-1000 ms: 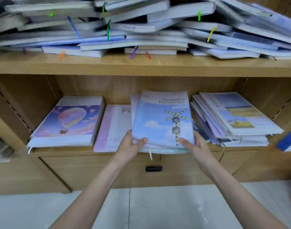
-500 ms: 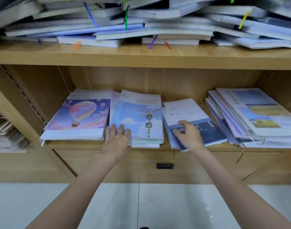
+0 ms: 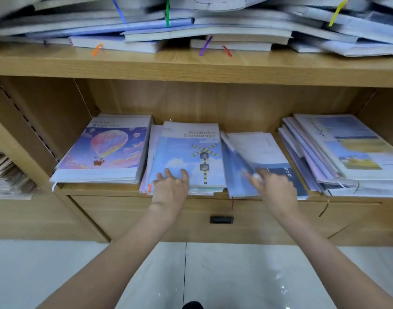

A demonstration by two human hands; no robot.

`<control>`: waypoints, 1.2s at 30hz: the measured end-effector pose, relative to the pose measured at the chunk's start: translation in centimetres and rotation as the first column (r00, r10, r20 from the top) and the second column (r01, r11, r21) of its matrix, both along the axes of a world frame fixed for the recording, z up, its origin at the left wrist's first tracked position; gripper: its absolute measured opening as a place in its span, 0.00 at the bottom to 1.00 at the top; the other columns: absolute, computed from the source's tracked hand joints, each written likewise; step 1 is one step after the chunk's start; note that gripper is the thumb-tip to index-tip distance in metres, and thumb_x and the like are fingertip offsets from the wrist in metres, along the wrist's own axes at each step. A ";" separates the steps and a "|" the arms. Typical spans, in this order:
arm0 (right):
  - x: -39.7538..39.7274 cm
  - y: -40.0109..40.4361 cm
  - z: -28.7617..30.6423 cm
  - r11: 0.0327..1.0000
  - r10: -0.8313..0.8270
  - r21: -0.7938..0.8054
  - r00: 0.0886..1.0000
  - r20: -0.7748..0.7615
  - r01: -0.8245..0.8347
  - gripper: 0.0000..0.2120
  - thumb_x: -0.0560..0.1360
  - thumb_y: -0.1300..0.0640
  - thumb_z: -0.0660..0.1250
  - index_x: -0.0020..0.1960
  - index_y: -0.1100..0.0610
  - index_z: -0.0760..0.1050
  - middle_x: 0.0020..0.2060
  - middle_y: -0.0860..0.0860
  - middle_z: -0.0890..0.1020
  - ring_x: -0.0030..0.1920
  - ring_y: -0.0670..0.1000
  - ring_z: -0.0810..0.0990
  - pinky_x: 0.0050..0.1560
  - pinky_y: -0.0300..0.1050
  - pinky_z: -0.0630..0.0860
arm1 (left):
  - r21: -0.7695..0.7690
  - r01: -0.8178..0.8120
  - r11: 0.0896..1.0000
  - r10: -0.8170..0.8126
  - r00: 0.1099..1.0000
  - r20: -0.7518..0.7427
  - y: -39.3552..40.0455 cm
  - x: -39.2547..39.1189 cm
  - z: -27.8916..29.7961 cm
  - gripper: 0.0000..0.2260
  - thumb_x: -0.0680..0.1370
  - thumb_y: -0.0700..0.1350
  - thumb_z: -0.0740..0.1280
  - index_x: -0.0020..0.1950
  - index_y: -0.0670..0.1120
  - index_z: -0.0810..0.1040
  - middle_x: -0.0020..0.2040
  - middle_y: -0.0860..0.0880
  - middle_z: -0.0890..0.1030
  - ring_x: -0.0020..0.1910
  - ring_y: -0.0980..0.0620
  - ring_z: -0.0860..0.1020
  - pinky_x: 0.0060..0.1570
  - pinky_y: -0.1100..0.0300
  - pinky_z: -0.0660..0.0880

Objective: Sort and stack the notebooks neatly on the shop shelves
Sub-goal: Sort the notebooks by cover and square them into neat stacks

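Wooden shop shelving fills the view, and the lower shelf [image 3: 102,190] carries four piles of notebooks, taken here in order from the balloon-cover stack [image 3: 104,152], which serves as the landmark. That stack sits at the far left of the bay, squared up and close to the side wall, so it looks already sorted.

Just right of it, nearly touching, lies the crossing-signal stack [image 3: 191,152], its near edge overhanging the shelf lip a little. The left hand [image 3: 171,186] rests on its front corner with fingers spread flat and straight, gripping nothing; the likely purpose is to pin the pile so it does not slide while its neighbour is handled.

Further right again, a thin blue notebook [image 3: 238,172] stands tilted up off the dark-cover pile [image 3: 280,172], its left edge close beside the crossing-signal stack. The right hand [image 3: 273,186] is at its near edge, but the fingers are blurred by motion, so I cannot tell whether they pinch the cover or merely push it (the tilt suggests some hold). Its cover resembles the crossing-signal design, so it probably belongs on that pile.

Farthest from the balloon stack, the fanned pile [image 3: 338,152] leans in loose steps and seems not yet tidied.

Above, the upper shelf [image 3: 191,65] holds a sagging jumble of notebooks [image 3: 213,32] with coloured ribbons hanging out.
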State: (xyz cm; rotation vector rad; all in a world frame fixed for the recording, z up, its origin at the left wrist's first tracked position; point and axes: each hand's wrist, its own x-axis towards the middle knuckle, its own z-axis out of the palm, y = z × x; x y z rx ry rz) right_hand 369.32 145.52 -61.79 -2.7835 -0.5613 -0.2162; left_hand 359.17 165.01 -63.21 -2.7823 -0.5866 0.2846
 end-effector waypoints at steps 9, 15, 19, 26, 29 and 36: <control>0.7 2.8 -2.5 0.946 0.148 -0.251 0.963 -0.227 -0.205 0.28 0.78 0.41 0.57 0.70 0.58 0.64 0.70 0.58 0.67 0.72 0.56 0.62 0.67 0.51 0.64 | 0.107 -0.020 0.994 0.017 0.999 0.031 2.5 -0.6 -1.4 0.23 0.84 0.45 0.48 0.76 0.40 0.46 0.70 0.26 0.58 0.69 0.32 0.62 0.61 0.48 0.68; -0.9 4.8 -1.6 0.926 0.323 0.318 0.864 -0.386 -0.204 0.29 0.76 0.53 0.66 0.73 0.58 0.60 0.70 0.53 0.68 0.70 0.53 0.64 0.67 0.45 0.63 | 0.102 0.039 0.994 -0.043 0.998 0.039 3.4 -1.6 -1.5 0.24 0.82 0.40 0.51 0.75 0.38 0.46 0.70 0.26 0.57 0.70 0.32 0.60 0.66 0.46 0.63; -2.2 6.8 -2.3 0.888 0.338 0.444 0.823 -0.457 -0.117 0.25 0.75 0.62 0.66 0.71 0.59 0.65 0.66 0.55 0.73 0.69 0.52 0.68 0.68 0.44 0.65 | 0.181 0.173 0.968 -0.220 0.934 0.283 5.1 -2.1 -1.0 0.32 0.50 0.36 0.80 0.54 0.39 0.80 0.46 0.32 0.80 0.42 0.38 0.81 0.44 0.51 0.79; -3.1 4.9 -0.9 0.755 0.382 0.647 0.735 -0.561 0.101 0.24 0.75 0.67 0.65 0.69 0.60 0.65 0.64 0.56 0.75 0.65 0.52 0.72 0.59 0.40 0.67 | 0.075 0.136 0.988 -0.150 0.962 0.228 4.4 -2.2 -0.5 0.32 0.63 0.48 0.79 0.65 0.46 0.73 0.64 0.41 0.75 0.60 0.43 0.76 0.63 0.49 0.71; -2.2 3.0 2.8 0.689 0.384 0.714 0.773 -0.506 0.125 0.25 0.76 0.66 0.64 0.70 0.58 0.63 0.64 0.55 0.74 0.60 0.53 0.74 0.62 0.47 0.69 | 0.099 0.215 0.972 -0.237 0.876 0.420 2.7 -1.4 2.6 0.23 0.75 0.37 0.57 0.71 0.41 0.63 0.72 0.38 0.64 0.66 0.39 0.69 0.68 0.49 0.63; -0.6 -5.1 13.0 0.504 0.238 0.863 0.958 -0.157 0.016 0.17 0.77 0.68 0.60 0.65 0.61 0.66 0.56 0.58 0.78 0.51 0.50 0.76 0.57 0.53 0.74 | 0.317 0.500 0.806 -0.534 0.386 0.752 -1.6 -1.1 11.9 0.18 0.68 0.36 0.55 0.56 0.41 0.72 0.59 0.39 0.77 0.52 0.44 0.70 0.56 0.52 0.63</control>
